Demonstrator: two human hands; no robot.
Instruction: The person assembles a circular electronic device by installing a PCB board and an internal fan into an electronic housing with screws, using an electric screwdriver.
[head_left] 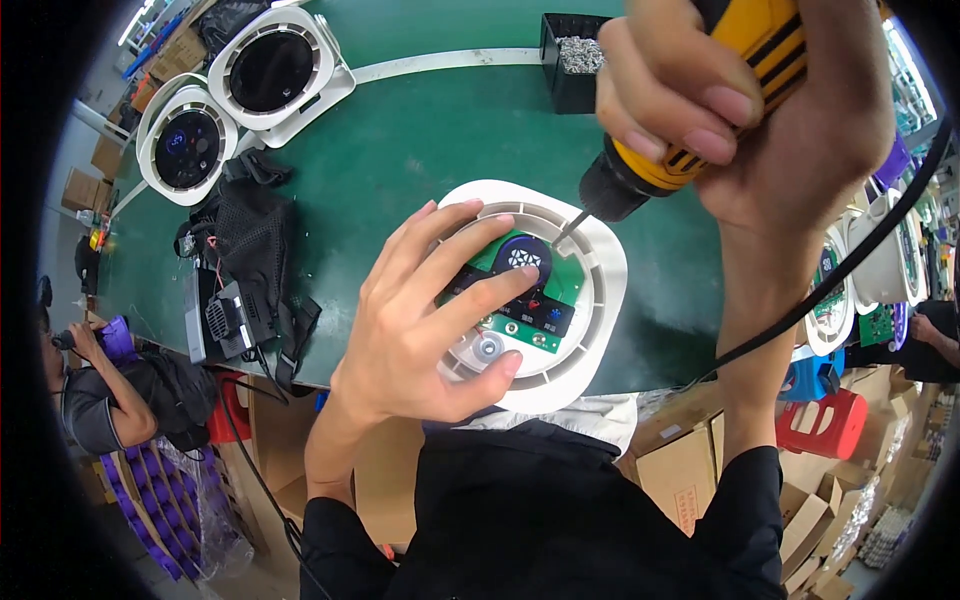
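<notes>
In front of me on the green bench lies a round-cornered white plastic housing (608,290) with a green circuit board (568,283) inside. A dark round display (520,258) with lit white segments sits on the board. My left hand (420,310) is spread flat across the housing's left side, fingertips on the board and display. My right hand (745,120) is wrapped around a yellow and black electric screwdriver (640,170). Its thin bit (572,228) points down to the board's upper right edge; whether it touches a screw I cannot tell.
A black bin of small metal screws (580,55) stands at the back. Two white units with black round faces (270,70) sit at the far left, near a black mesh bag (255,230). A black cable (850,255) crosses the right side. Co-workers sit on both sides.
</notes>
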